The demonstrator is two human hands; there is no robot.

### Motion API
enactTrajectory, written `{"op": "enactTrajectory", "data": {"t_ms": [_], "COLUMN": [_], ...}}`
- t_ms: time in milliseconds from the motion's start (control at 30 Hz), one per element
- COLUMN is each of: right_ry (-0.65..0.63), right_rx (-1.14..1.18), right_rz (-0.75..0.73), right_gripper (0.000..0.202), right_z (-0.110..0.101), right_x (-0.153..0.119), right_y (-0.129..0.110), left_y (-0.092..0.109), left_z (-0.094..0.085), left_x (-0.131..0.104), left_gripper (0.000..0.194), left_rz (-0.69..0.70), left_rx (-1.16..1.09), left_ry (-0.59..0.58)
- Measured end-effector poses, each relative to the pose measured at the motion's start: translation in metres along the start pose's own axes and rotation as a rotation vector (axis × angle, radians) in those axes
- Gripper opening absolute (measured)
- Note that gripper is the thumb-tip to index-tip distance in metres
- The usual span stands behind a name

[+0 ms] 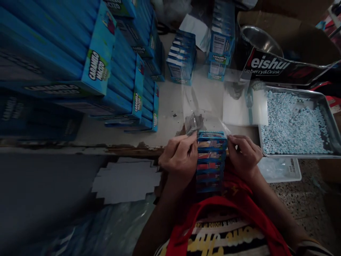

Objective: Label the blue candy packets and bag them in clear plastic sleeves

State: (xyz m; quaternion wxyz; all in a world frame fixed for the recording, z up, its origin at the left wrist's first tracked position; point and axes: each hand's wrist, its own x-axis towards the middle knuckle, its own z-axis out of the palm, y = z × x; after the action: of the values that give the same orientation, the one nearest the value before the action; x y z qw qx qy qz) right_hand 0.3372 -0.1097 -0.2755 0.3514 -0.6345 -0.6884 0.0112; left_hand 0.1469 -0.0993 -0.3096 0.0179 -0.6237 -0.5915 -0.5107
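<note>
A stack of small blue candy boxes [211, 165] stands at the table's front edge, close against my body. Clear plastic film [206, 103] stretches from the stack's far end across the tabletop. My left hand [179, 153] pinches the film's left edge beside the top box, fingers closed. On the other side, my right hand [245, 151] pinches the right edge of the same film with thumb and fingertips. Both hands lie level with the top of the stack, one on each side.
Large stacks of blue candy boxes [98, 71] rise at the left. Shorter stacks [182, 57] stand at the back. To the right are clear plastic sheets [234, 110], a metal tray rim [295, 156] around pale blue candies, and a cardboard box [269, 71] holding a metal bowl [261, 39].
</note>
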Motion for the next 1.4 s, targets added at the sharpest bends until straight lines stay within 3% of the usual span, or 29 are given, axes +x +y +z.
{"op": "enactTrajectory", "data": {"t_ms": [167,267,400,533,633,733,867,1000,1200,1267,1400], "right_ry": [0.016,0.019,0.151,0.154,0.123,0.198,0.205,0.148,0.112,0.097,0.101], "right_rx": [0.132,0.136,0.130,0.041,0.053,0.103,0.244,0.335,0.370,0.392,0.428], "right_rz": [0.000,-0.021,-0.280,-0.459,-0.444,-0.378,-0.177,-0.075,-0.069,-0.086,-0.163], "right_gripper": [0.025,0.023,0.015,0.011,0.013,0.018,0.015,0.015,0.020,0.025,0.032], "right_z": [-0.002,-0.004,-0.004,-0.005,0.000,0.011,0.021,0.021,0.027,0.030,0.032], "right_x": [0.001,0.002,0.001,-0.006,-0.009,-0.008,-0.006,-0.007,-0.008,-0.009,-0.009], "right_y": [-0.007,-0.010,-0.003,0.006,0.011,0.012,0.009,0.004,0.002,0.003,0.005], "left_y": [0.018,0.020,0.001,-0.031,-0.044,-0.041,-0.024,-0.020,-0.048,-0.054,-0.053], "left_z": [-0.013,-0.020,-0.018,-0.011,-0.001,0.014,0.023,0.023,0.033,0.040,0.053], "left_x": [0.029,0.034,0.009,-0.030,-0.044,-0.038,-0.017,-0.014,-0.032,-0.035,-0.032], "left_gripper": [0.019,0.019,0.007,0.009,0.014,0.025,0.023,0.014,0.011,0.014,0.034], "left_rz": [-0.094,-0.051,0.062,0.092,0.021,-0.189,-0.441,-0.380,-0.115,-0.174,-0.534], "left_rx": [-0.039,0.010,0.016,-0.051,-0.066,-0.131,-0.362,-0.307,-0.178,-0.235,-0.541], "left_ry": [-0.169,-0.151,0.007,0.002,0.002,0.058,-0.089,-0.043,0.109,0.110,0.093]}}
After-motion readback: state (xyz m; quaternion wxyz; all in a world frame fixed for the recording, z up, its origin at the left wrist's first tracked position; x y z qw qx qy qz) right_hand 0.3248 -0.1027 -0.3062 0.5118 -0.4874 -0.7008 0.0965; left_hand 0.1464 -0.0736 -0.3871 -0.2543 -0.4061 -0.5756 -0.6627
